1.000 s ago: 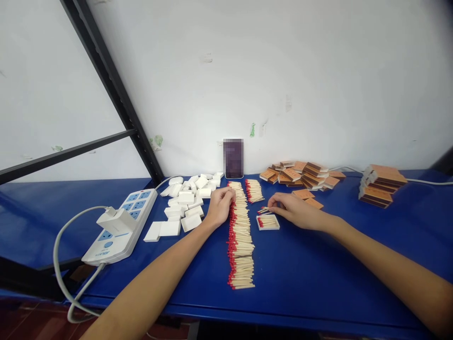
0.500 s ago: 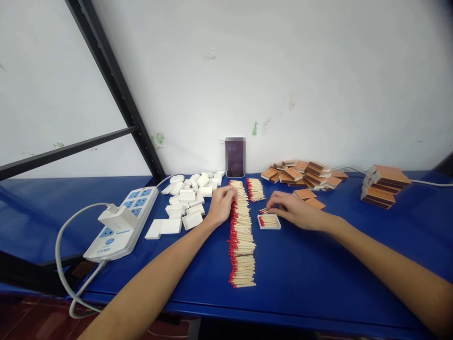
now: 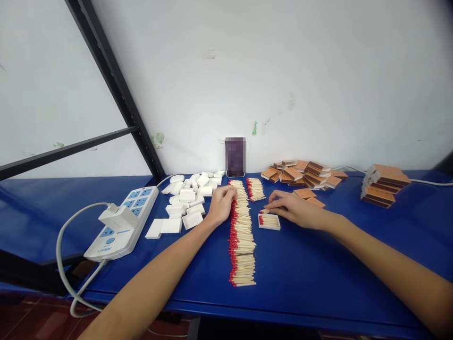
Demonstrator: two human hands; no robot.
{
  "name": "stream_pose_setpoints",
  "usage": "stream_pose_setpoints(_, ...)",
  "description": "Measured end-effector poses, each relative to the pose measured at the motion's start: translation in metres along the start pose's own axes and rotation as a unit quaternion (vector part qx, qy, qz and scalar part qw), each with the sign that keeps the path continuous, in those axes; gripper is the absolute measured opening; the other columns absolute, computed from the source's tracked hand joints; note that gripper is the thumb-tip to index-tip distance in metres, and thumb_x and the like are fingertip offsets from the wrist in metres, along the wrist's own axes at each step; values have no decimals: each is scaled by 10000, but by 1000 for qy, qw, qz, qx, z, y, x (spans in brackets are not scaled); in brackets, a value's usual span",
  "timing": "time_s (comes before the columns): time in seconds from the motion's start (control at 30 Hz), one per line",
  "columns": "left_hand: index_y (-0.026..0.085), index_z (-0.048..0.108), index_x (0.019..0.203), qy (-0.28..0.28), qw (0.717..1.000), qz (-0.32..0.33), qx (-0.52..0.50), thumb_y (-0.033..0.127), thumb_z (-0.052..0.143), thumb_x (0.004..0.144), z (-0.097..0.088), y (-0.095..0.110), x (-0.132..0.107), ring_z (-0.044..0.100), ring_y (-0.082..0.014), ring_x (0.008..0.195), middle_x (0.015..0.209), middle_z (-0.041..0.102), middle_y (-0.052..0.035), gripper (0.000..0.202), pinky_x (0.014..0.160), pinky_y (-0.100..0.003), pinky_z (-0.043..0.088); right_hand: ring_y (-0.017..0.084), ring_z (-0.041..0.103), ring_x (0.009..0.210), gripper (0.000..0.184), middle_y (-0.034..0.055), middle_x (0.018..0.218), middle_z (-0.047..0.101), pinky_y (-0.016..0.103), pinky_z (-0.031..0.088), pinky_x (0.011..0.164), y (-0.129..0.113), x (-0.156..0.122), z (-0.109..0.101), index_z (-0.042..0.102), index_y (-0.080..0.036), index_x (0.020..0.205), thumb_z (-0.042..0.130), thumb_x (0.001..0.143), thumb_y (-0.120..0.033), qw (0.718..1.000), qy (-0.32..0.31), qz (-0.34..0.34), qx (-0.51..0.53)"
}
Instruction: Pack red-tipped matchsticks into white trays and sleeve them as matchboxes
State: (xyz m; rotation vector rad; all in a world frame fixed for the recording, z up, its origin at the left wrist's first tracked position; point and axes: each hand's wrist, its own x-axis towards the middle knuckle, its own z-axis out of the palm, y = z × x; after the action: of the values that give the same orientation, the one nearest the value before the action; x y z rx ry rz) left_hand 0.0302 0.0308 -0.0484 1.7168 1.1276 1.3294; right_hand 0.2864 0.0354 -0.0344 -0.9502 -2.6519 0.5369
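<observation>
A long row of red-tipped matches point(image 3: 241, 233) runs down the middle of the blue table point(image 3: 318, 269). My left hand point(image 3: 221, 204) rests curled against the row's far left side, fingertips on the matches. A small white tray point(image 3: 269, 221) partly filled with matches lies right of the row. My right hand point(image 3: 292, 207) lies just behind the tray, fingers stretched toward a few loose matches point(image 3: 264, 211) at its far edge. A second short bundle of matches point(image 3: 254, 189) sits beyond.
Empty white trays point(image 3: 186, 203) lie scattered at the left. A white power strip point(image 3: 122, 222) with a plug and cable sits further left. Orange matchbox sleeves point(image 3: 300, 174) are heaped at the back right, another stack point(image 3: 384, 185) far right. A dark phone point(image 3: 235, 157) leans on the wall.
My right hand's fingers have flattened and slid slightly left over the loose matches behind the tray. My left hand has stayed on the row. The view shifted a little.
</observation>
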Motion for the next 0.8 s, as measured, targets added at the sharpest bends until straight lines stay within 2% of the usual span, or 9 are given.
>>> stream_pose_setpoints(0.1, 159, 494, 567, 2, 1000, -1, -4, 315, 443, 862, 0, 0, 0, 367, -103, 540, 533, 399, 26, 337, 551, -263, 273, 204, 583, 838, 416, 89, 993, 584, 345, 465, 748, 0, 2, 3, 723, -238, 1087, 368, 993, -433, 999, 16, -9, -27)
stream_pose_setpoints(0.27, 160, 490, 562, 4, 1000, -4, -5, 301, 442, 853, 0, 1, 0, 358, -102, 534, 521, 385, 28, 327, 550, -264, 270, 213, 607, 836, 373, 88, 996, 628, 335, 459, 735, -2, 2, 7, 715, -237, 1041, 371, 993, -374, 997, 25, 12, -65)
stream_pose_setpoints(0.43, 158, 495, 569, 6, 1000, -5, -12, 307, 452, 853, 0, 0, 1, 355, -102, 532, 522, 386, 28, 324, 542, -264, 261, 228, 606, 881, 329, 79, 983, 664, 354, 396, 764, -3, 1, 8, 694, -233, 980, 394, 991, -367, 993, 45, 8, -113)
stream_pose_setpoints(0.63, 155, 496, 563, 4, 1000, -6, -4, 321, 455, 858, 0, 0, 1, 355, -102, 530, 515, 375, 30, 341, 548, -264, 266, 199, 597, 822, 286, 57, 913, 683, 368, 356, 789, -5, 1, 7, 652, -194, 891, 410, 993, -309, 990, 48, 6, -134)
stream_pose_setpoints(0.8, 156, 497, 569, 1, 1000, -4, -6, 321, 452, 861, 0, -2, 1, 348, -99, 524, 514, 378, 32, 338, 541, -264, 260, 226, 594, 864, 305, 85, 951, 674, 365, 395, 780, -5, 1, 7, 675, -192, 1102, 400, 992, -265, 987, 45, 4, -156)
